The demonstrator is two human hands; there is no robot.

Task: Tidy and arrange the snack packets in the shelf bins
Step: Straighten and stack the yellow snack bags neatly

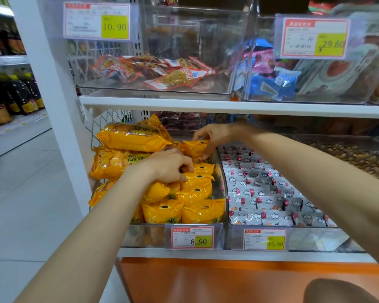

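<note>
Shop shelf (pixel 206 254), lower tier | clear bin (pixel 138 236) at its left end holds yellow packets (pixel 197 209) | left hand (pixel 169 166) grips packets mid-bin | right hand (pixel 214 133) pinches rear packet (pixel 195 148) at the bin's back edge | white packets (pixel 271 193) alongside

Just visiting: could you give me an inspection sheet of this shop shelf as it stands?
Surface: white metal shelf holding clear plastic bins.
Job's things: small yellow snack packets standing in rows in the lower left bin; large yellow bags stacked to their left.
Clutter: red-edged clear packets lying loose in an upper bin.
Grippers: left hand grips yellow packets; right hand pinches one further back.
Cables: nothing seen.
Surroundings: grey-and-red packets in the next bin; dark bottles far left.
</note>
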